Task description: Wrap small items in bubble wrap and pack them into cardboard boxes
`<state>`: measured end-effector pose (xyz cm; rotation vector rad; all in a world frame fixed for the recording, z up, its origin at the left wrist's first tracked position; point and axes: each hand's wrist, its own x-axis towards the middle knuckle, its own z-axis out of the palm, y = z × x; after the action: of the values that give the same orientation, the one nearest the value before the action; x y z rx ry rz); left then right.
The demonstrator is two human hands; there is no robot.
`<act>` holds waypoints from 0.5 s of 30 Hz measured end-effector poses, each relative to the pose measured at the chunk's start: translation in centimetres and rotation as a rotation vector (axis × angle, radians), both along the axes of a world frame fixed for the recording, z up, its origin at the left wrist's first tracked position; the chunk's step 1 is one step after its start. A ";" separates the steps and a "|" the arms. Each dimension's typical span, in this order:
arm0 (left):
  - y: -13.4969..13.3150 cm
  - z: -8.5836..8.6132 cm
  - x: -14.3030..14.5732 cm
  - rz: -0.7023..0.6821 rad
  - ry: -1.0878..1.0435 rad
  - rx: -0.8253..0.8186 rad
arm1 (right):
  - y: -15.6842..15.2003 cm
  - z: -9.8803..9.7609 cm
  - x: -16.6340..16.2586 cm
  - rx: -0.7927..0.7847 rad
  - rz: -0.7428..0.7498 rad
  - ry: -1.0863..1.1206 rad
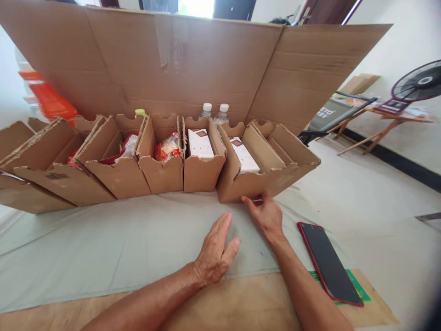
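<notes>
My right hand (268,218) is at the lower front edge of the rightmost large cardboard box (272,184), its thumb against the base and its fingers curled at the edge, their tips partly hidden. Inside that box stands a white carton (244,156) with a brown diamond mark. Just left of my right hand, my left hand (217,250) hovers over or rests on the pale cloth (138,239); its fingers are stretched out together, thumb apart, and it holds nothing. A neighbouring narrow cardboard box (203,177) contains another white carton (200,143).
More open cardboard boxes (161,177) line up leftward, some with packaged goods (168,147). Behind them rises a tall cardboard panel (206,59), with clear bottles (222,114) and an orange container (51,99) before it. A red-edged phone (329,262) lies at right. A fan (418,82) stands farther off.
</notes>
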<state>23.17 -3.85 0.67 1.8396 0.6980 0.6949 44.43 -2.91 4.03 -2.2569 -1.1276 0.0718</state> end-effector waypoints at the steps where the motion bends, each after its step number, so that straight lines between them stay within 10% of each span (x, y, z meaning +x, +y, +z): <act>1: 0.0 -0.1 0.0 -0.003 0.002 0.001 | 0.4 0.0 0.1 -0.016 0.014 -0.002; 15: 0.0 -0.8 0.7 0.025 -0.053 0.075 | 0.3 -2.1 -2.8 0.117 0.353 0.032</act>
<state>23.84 -3.89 -0.16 1.8763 0.6690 0.7932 41.65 -2.56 1.95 -1.9277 -1.4620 0.1787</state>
